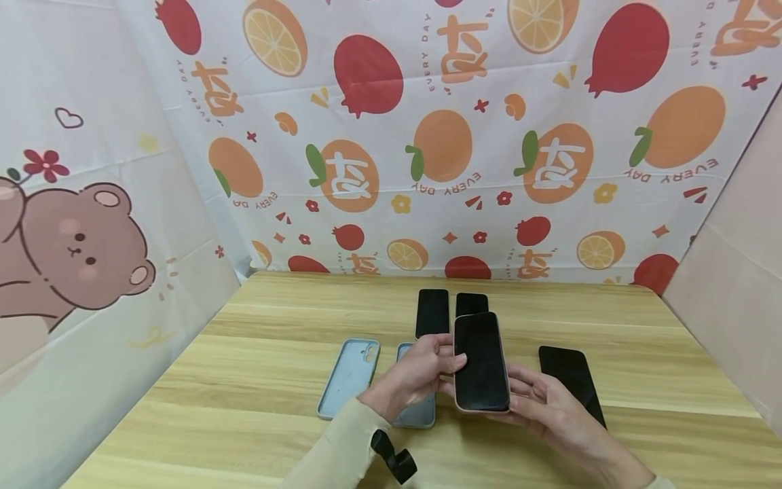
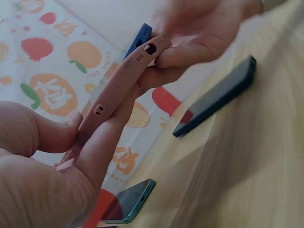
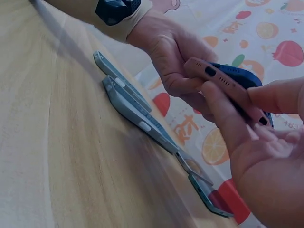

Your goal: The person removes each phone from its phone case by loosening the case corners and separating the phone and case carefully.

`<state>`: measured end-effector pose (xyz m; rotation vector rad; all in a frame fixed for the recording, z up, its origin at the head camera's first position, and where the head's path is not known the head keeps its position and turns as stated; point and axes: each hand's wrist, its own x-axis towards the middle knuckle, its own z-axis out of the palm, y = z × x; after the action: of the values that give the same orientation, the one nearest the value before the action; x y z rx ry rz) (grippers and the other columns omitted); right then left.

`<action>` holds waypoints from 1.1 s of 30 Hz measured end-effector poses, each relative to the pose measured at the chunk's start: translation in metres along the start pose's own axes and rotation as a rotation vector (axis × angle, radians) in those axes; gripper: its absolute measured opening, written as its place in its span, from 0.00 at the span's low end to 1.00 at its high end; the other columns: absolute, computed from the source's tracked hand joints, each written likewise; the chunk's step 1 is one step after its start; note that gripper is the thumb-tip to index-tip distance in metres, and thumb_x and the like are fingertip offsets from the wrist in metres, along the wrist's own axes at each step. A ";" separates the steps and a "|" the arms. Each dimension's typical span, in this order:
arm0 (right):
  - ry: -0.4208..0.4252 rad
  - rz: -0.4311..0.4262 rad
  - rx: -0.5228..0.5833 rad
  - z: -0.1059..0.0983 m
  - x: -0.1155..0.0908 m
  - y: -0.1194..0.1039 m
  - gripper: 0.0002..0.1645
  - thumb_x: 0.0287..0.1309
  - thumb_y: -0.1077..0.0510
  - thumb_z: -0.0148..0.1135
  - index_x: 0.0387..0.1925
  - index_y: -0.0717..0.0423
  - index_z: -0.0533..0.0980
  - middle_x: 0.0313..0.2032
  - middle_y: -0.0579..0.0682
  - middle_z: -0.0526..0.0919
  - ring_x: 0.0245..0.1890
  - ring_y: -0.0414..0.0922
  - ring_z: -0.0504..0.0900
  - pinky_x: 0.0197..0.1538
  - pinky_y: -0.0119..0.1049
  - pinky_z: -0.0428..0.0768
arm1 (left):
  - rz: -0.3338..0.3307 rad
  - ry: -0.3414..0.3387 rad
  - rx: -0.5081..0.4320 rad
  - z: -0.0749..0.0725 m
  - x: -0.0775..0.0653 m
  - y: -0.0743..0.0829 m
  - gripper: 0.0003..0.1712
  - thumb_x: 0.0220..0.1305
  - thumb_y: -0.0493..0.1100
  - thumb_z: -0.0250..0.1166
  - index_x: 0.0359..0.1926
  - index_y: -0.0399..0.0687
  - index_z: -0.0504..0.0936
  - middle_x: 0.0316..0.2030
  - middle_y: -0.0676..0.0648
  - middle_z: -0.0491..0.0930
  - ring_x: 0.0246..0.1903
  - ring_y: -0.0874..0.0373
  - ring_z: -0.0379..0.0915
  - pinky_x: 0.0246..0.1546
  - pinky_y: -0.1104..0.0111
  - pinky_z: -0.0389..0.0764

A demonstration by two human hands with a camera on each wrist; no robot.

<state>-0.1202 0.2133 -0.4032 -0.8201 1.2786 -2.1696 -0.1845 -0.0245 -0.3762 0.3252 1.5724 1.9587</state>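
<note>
Both hands hold a blue phone (image 3: 243, 75) with a pink phone case (image 2: 108, 92) under and around it, black screen up, above the front of the table. At the lower end, the phone's blue edge stands out above the case's rim in both wrist views. My left hand (image 1: 421, 370) grips the left side, its thumb over the screen's edge and fingers behind. From the lower right corner, my right hand (image 1: 544, 404) pinches the case between thumb and fingers. How far the phone sits inside the case along its upper end is hidden.
Two light blue phone cases (image 1: 349, 377) lie on the wooden table (image 1: 244, 407), one partly behind the left wrist. Two dark phones (image 1: 432, 312) lie farther back, and another dark phone (image 1: 574, 380) is beside the right hand. Printed cloth (image 1: 391, 149) hangs behind the table.
</note>
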 end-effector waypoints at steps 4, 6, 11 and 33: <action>0.109 0.026 -0.105 0.002 -0.001 -0.001 0.38 0.72 0.73 0.42 0.75 0.65 0.39 0.63 0.56 0.75 0.61 0.49 0.79 0.61 0.45 0.78 | 0.000 0.049 0.050 0.003 0.000 0.000 0.23 0.71 0.34 0.58 0.64 0.37 0.68 0.46 0.42 0.85 0.35 0.55 0.84 0.25 0.68 0.84; 0.173 0.038 -0.177 0.003 -0.001 -0.002 0.42 0.70 0.72 0.46 0.75 0.57 0.37 0.60 0.54 0.76 0.56 0.49 0.82 0.59 0.45 0.80 | -0.002 0.064 0.054 0.004 0.000 0.000 0.22 0.70 0.35 0.59 0.63 0.37 0.69 0.46 0.41 0.85 0.36 0.54 0.84 0.26 0.68 0.85; 0.274 0.057 -0.300 0.006 -0.002 -0.006 0.47 0.69 0.69 0.52 0.76 0.44 0.38 0.58 0.52 0.72 0.51 0.48 0.85 0.56 0.42 0.82 | -0.001 0.079 0.052 0.005 0.000 -0.001 0.21 0.69 0.35 0.60 0.61 0.38 0.71 0.47 0.39 0.85 0.37 0.52 0.85 0.29 0.66 0.86; 0.442 0.034 -0.732 0.017 0.001 -0.018 0.31 0.66 0.66 0.57 0.69 0.64 0.65 0.54 0.60 0.75 0.47 0.38 0.79 0.47 0.30 0.82 | 0.015 0.200 0.149 0.004 0.004 -0.006 0.32 0.63 0.40 0.70 0.62 0.37 0.65 0.42 0.42 0.86 0.32 0.54 0.86 0.25 0.66 0.85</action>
<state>-0.1106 0.2101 -0.3808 -0.5608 2.3621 -1.9042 -0.1833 -0.0180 -0.3815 0.2060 1.8536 1.9399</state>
